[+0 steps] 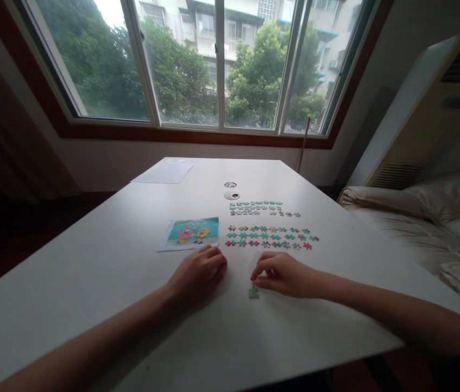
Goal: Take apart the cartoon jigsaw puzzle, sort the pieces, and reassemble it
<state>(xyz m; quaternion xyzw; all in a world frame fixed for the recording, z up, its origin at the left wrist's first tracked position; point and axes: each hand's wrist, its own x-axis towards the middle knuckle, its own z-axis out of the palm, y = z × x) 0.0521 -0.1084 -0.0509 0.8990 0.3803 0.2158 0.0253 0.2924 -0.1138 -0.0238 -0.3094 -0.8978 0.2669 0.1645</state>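
My right hand (282, 274) reaches in from the right, thumb and forefinger pinched together at the top edge of a green puzzle piece (253, 293) on the white table. Whether a second piece is under those fingertips is too small to tell. To the left, my left hand (203, 267) rests on the table with its fingers curled in, and no object shows in it. Its knuckles are close to the lower right corner of a cartoon reference picture (192, 235). Beyond my right hand, loose puzzle pieces (275, 237) lie in several spaced rows.
More rows of pieces (254, 207) lie farther back. Behind them are two small round objects, one a disc (232, 195) with a dark spot. White paper sheets (164, 172) cover the far left corner of the table (91, 283). A cushioned seat (413, 212) stands at the right.
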